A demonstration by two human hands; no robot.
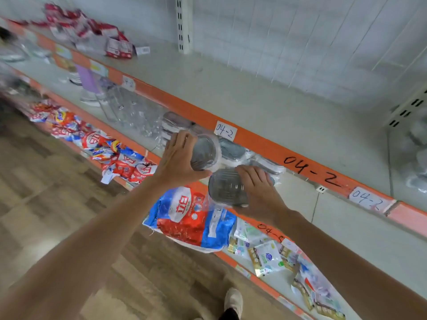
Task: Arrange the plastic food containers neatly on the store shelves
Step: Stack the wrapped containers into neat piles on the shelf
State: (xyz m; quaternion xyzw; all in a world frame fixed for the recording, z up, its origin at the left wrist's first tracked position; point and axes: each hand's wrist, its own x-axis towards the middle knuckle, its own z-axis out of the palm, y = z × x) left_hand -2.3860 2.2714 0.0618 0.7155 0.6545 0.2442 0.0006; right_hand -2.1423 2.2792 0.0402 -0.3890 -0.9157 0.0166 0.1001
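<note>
My left hand [179, 161] grips a round grey-lidded plastic container [206, 153] wrapped in clear film, held in front of the middle shelf [346, 218]. My right hand [258, 189] holds a rectangular grey-lidded container [227, 188] just below and to the right of it, at the shelf's front edge. Behind both, more grey-lidded containers [233, 151] lie in a row on the middle shelf under the orange rail [265, 139]. Another stack of lidded containers [173, 124] sits to their left.
Clear plastic jars [129, 107] stand further left on the middle shelf. Red, white and blue detergent bags [191, 218] lie on the lowest shelf, with small sachet packs [265, 255] to the right. Red packets [92, 33] sit on the top shelf. Wood-pattern floor and a shoe [233, 301] below.
</note>
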